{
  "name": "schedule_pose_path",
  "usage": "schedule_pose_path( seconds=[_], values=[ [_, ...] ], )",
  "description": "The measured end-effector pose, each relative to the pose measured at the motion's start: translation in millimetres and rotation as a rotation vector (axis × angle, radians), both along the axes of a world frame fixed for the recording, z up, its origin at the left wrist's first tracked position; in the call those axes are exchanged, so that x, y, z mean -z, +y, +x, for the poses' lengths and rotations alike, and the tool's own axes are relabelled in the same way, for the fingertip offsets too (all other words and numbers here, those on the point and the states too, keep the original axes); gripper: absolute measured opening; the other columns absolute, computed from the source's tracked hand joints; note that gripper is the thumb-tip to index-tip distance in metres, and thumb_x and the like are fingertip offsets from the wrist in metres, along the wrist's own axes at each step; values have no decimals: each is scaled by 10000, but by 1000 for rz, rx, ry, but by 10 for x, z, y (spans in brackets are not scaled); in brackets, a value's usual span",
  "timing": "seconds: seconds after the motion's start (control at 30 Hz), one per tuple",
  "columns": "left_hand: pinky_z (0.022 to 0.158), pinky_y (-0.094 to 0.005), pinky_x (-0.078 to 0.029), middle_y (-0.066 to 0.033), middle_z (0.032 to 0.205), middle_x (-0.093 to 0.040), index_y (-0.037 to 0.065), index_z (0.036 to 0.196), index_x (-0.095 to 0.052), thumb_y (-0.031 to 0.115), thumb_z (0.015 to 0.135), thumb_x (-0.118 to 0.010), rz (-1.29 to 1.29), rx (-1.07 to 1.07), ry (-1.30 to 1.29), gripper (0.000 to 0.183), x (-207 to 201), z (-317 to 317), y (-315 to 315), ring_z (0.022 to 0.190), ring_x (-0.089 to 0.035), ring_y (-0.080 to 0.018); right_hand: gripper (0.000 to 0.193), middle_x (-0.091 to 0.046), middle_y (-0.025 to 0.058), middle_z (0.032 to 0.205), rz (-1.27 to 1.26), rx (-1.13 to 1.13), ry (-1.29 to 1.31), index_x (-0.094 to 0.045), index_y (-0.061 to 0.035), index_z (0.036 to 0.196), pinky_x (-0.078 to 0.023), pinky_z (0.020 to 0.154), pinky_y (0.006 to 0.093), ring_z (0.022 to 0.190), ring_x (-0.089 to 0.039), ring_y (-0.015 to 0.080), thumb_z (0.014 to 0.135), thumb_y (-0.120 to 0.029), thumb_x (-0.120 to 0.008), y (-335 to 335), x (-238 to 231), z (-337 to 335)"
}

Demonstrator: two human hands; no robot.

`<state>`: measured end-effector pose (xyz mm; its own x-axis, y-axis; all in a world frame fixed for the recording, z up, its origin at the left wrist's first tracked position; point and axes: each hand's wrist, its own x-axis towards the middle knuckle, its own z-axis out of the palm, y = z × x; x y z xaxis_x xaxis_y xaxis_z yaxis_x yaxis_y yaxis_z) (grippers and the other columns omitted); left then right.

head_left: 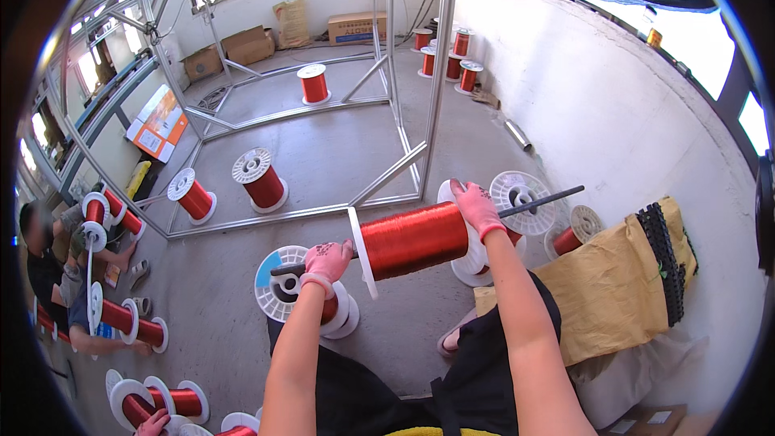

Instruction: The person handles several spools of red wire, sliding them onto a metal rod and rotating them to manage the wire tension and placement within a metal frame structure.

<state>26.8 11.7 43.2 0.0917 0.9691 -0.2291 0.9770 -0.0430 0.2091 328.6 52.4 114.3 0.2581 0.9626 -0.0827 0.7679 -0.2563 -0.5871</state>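
Note:
A large spool of red wire [416, 240] with white end flanges lies sideways in front of me, with a dark rod [542, 201] through its core. My left hand [328, 261], in a pink glove, is closed around the rod's left part beside the flange. My right hand [476, 207], gloved alike, grips over the right flange; its fingertips are partly hidden. Under the rod's left end stands a spool with a blue label [277, 274]. Another upright spool [517, 194] stands under the right part. Whether the rod rests on them, I cannot tell.
An aluminium frame [307, 214] stands ahead, with upright spools [261, 181] inside it. Several spools [460, 56] line the white wall. Yellow sacking [601, 307] lies at right. At left a person [60, 266] sits among spools; another gloved hand [153, 423] is at lower left.

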Motion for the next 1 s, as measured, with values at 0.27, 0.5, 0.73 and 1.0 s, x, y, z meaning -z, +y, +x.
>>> schedule_pose_path(
  seconds=[0.27, 0.5, 0.73, 1.0],
  values=[
    [823, -428, -439, -192, 901, -646, 29, 850, -678, 421, 920, -179, -36, 5, -1, 639, 44, -18, 33, 899, -606, -351, 519, -559, 182, 1161, 118, -7, 115, -543, -41, 1175, -378, 951, 389, 1109, -504, 339, 876, -440, -399, 34, 148, 47],
    [828, -423, -443, -188, 911, -648, 26, 877, -679, 431, 926, -168, -39, 11, 53, 653, 50, -27, 26, 907, -612, -335, 456, -557, 228, 1144, 79, 104, 50, -575, -13, 1102, -393, 941, 396, 1098, -514, 352, 786, -305, -425, 76, -69, -47],
    [795, -429, -457, -189, 855, -650, 24, 807, -685, 432, 921, -185, 109, 26, 6, 655, 96, -28, 28, 852, -615, -360, 553, -551, 231, 1153, -113, 6, -124, -570, -3, 1123, -390, 955, 389, 1120, -503, 346, 778, -427, -488, 221, -39, -37],
    [776, -432, -462, -187, 858, -650, 59, 861, -679, 431, 920, -197, 216, 168, 78, 612, 262, -100, -57, 841, -618, -345, 477, -498, 237, 1217, -211, -122, -169, -364, -3, 1305, -351, 976, 446, 1176, -439, 373, 911, -257, -452, -1621, 2215, 267]
  ],
)
